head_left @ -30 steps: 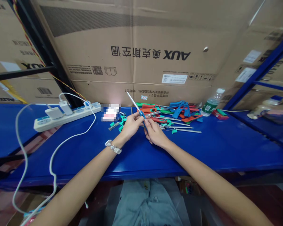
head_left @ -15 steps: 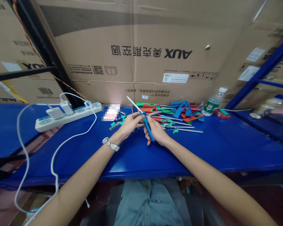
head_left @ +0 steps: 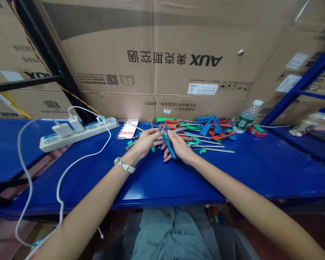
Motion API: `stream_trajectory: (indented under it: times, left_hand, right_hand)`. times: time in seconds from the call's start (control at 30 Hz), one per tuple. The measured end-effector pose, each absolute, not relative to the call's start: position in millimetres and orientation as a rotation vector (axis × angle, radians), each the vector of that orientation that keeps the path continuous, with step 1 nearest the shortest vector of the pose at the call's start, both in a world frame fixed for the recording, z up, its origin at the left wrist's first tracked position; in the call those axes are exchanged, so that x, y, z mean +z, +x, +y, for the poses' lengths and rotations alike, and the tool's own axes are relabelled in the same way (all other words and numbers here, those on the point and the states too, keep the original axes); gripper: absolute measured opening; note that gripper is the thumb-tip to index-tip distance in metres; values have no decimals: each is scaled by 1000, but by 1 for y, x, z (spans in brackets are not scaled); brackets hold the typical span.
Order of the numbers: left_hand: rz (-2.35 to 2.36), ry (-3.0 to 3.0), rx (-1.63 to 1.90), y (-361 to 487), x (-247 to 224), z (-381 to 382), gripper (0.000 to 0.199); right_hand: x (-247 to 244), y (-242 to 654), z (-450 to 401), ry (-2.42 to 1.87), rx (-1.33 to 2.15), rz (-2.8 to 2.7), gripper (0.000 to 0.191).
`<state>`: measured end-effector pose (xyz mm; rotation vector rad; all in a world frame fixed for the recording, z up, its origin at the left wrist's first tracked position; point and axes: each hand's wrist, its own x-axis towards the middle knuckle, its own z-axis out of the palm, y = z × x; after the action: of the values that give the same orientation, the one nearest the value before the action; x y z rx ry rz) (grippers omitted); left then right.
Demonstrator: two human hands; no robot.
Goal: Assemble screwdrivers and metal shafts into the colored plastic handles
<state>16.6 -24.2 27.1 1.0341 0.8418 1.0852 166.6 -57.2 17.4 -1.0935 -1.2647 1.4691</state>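
Left of the bottle point(head_left: 246, 118), right hand point(head_left: 181, 147) is gripping blue handle point(head_left: 170, 146); left hand point(head_left: 144, 143) is pinching near its upper end, both apparently working it.

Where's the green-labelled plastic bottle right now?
In the head view, the bottle stands at the blue table's back right, between the coloured handles and the small red box.

White power strip point(head_left: 77, 135) on blue table point(head_left: 206, 177); green-labelled bottle point(head_left: 243, 122) before large cardboard point(head_left: 178, 30).
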Motion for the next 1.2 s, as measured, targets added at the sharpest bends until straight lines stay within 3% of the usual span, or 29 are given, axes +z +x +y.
stream_trajectory:
  times: [0.2, 0.57, 0.7, 1.0, 1.2]
  left_hand:
    - [837, 1025, 1096, 16, 43, -17, 3]
    - [994, 1148, 1123, 8, 97, 21, 16]
    - [1072, 1420, 1030, 15, 113, 33, 7]
    - [1027, 2263, 728, 28, 90, 34, 24]
    - [997, 2347, 762, 29, 84, 36, 32]
  right_hand:
    - [32, 167, -50, -1050, 1497, -1162, 27]
    - [33, 192, -31, -1019, 1501, -1013, 35]
    - [35, 198, -33, -987, 1541, -953, 30]
    - [41, 210, -24, -926, 1707, -796, 38]
    - [43, 215, -21, -907, 1764, -584, 34]
